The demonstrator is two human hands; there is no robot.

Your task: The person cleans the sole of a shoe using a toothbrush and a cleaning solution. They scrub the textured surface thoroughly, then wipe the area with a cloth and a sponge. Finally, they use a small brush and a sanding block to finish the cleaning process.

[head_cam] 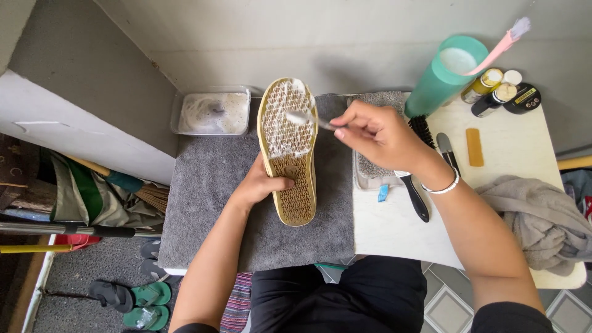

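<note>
Foam-streaked rubber faces up as you hold a shoe (288, 151) sole-up on a grey towel (209, 197). Your left hand (262, 184) wraps the shoe's left edge near the heel, fingers curled closed around it, thumb lying on the tread. Your right hand (381, 137) pinches a small brush (306, 118) shut between thumb and fingers; its bristled head rests on the lathered toe half of the sole. The heel half looks dry and tan.

Behind the shoe, at the towel's far left, sits a clear tub (213, 113) of sudsy water. Just beside your right hand, a tray (370, 169) holds a grey cloth, and a black brush (418, 185) lies along its right side, partly under your wrist. A teal cup (445, 74) with a pink toothbrush (502, 44) stands at the table's far edge, next to 3 small containers (507, 92). A tan bar (474, 147) lies on the white table (394, 228), and a crumpled grey rag (542, 216) sits at the right. Sandals (132, 302) rest on the floor below left.
</note>
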